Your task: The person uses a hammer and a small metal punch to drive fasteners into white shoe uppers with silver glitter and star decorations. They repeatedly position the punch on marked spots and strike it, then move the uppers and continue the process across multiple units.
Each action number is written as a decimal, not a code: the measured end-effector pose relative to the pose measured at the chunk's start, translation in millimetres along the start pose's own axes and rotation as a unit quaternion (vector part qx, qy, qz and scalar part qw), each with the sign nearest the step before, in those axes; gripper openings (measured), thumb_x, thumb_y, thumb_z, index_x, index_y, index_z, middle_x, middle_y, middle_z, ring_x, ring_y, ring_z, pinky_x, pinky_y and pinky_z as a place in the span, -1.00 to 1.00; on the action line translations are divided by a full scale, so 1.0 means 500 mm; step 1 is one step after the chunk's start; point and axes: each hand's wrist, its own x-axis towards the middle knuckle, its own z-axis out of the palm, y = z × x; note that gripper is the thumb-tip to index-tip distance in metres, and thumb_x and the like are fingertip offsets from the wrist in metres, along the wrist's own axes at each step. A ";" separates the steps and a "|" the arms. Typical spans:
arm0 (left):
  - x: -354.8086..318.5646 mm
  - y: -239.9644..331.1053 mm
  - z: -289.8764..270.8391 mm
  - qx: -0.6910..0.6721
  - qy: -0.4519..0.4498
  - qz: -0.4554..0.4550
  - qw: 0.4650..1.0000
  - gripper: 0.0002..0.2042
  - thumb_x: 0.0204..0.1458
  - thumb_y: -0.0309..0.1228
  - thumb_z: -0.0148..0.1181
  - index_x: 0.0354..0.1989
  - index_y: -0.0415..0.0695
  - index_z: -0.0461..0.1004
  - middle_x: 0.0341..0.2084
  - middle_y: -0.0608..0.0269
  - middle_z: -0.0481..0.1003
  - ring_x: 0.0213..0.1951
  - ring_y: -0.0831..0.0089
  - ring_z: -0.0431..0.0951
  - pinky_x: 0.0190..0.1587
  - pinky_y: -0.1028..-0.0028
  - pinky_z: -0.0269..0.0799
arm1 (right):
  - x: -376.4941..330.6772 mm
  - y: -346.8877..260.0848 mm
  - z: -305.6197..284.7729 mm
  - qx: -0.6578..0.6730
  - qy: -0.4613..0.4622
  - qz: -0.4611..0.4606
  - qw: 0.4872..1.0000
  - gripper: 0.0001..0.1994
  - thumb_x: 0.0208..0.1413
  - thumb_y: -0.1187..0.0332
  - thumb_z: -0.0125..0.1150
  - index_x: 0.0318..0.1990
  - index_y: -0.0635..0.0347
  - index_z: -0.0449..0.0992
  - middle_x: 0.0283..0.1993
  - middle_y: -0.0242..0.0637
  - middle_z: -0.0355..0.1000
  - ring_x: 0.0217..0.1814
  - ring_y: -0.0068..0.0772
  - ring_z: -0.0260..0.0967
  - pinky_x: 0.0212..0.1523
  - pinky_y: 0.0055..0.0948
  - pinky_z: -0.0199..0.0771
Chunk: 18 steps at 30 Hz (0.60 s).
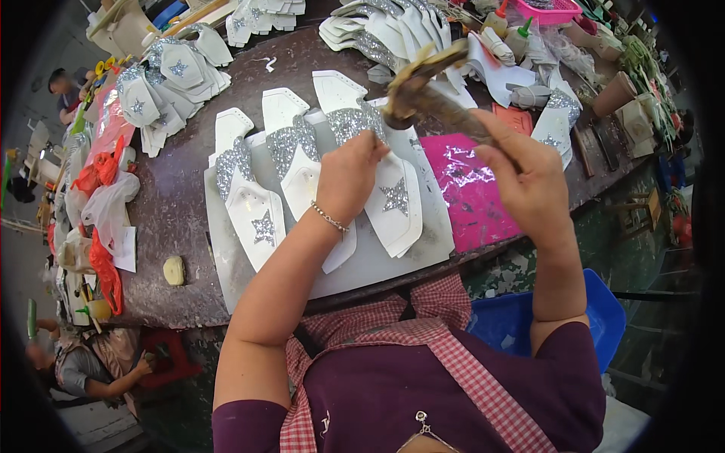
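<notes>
My right hand (529, 172) is wrapped round the handle of a worn hammer (414, 89), raised above the right-hand shoe upper (394, 195). Beneath the hammer, my left hand (349, 175) is closed, thumb and fingers pressed together at the glittery middle of that upper. Whatever the left fingers pinch is hidden. A second shoe upper (284, 104) lies partly under my left forearm, and a third shoe upper (249, 208) rests to its left. All are white with silver glitter bands; stars show on the left and right ones. They lie side by side on a pale board (355, 278).
A shiny pink sheet (464, 200) lies right of the board. Piles of white and silver shoe pieces (177, 83) sit along the far side. A yellowish block (174, 270) is near the left edge, by plastic bags (109, 204). A blue bin (604, 309) stands below the table.
</notes>
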 end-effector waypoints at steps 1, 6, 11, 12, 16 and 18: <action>-0.003 -0.002 0.004 -0.078 0.019 -0.046 0.996 -0.84 0.16 -0.39 0.22 -0.37 -0.23 0.46 -0.46 0.11 0.60 -0.40 0.27 0.65 -0.34 0.36 0.52 | -0.008 0.005 -0.003 0.062 0.008 0.017 0.998 -0.62 0.17 0.48 0.22 0.16 0.27 0.48 -0.35 -0.21 0.54 -0.39 -0.60 0.38 -0.34 -0.52 0.35; -0.018 -0.001 0.008 -0.156 0.002 -0.089 0.984 -0.81 0.23 -0.37 0.17 -0.30 -0.27 0.50 -0.47 0.17 0.62 -0.34 0.48 0.67 -0.29 0.49 0.55 | -0.064 0.034 0.006 0.214 0.024 0.103 0.971 -0.62 0.23 0.46 0.20 0.18 0.36 0.44 -0.22 -0.44 0.53 -0.34 -0.72 0.25 -0.32 -0.60 0.32; -0.023 -0.005 0.009 -0.154 0.018 -0.056 0.986 -0.81 0.15 -0.33 0.24 -0.33 -0.23 0.51 -0.49 0.08 0.60 -0.42 0.25 0.64 -0.36 0.37 0.50 | -0.086 0.060 0.024 0.246 0.028 0.147 0.958 -0.60 0.23 0.45 0.21 0.21 0.34 0.43 -0.18 -0.48 0.50 -0.28 -0.78 0.24 -0.25 -0.72 0.29; -0.022 -0.005 0.010 -0.158 0.030 -0.043 0.986 -0.80 0.12 -0.32 0.26 -0.35 -0.21 0.50 -0.51 0.05 0.59 -0.45 0.14 0.63 -0.40 0.31 0.49 | -0.089 0.063 0.024 0.254 0.024 0.157 0.954 -0.59 0.22 0.45 0.22 0.21 0.33 0.43 -0.18 -0.48 0.50 -0.27 -0.79 0.24 -0.24 -0.73 0.29; -0.017 0.005 0.004 -0.122 0.020 -0.043 0.991 -0.79 0.12 -0.32 0.27 -0.37 -0.23 0.49 -0.50 0.05 0.59 -0.44 0.19 0.63 -0.38 0.34 0.48 | -0.085 0.061 0.030 0.264 0.025 0.154 0.952 -0.58 0.23 0.44 0.23 0.22 0.33 0.42 -0.19 -0.47 0.50 -0.27 -0.80 0.25 -0.25 -0.74 0.28; -0.018 0.008 0.003 -0.094 0.013 -0.044 0.995 -0.78 0.13 -0.32 0.27 -0.36 -0.25 0.50 -0.49 0.06 0.60 -0.43 0.27 0.65 -0.36 0.41 0.49 | -0.077 0.053 0.036 0.271 0.035 0.135 0.953 -0.58 0.22 0.44 0.24 0.22 0.31 0.43 -0.23 -0.49 0.49 -0.33 -0.80 0.22 -0.33 -0.75 0.24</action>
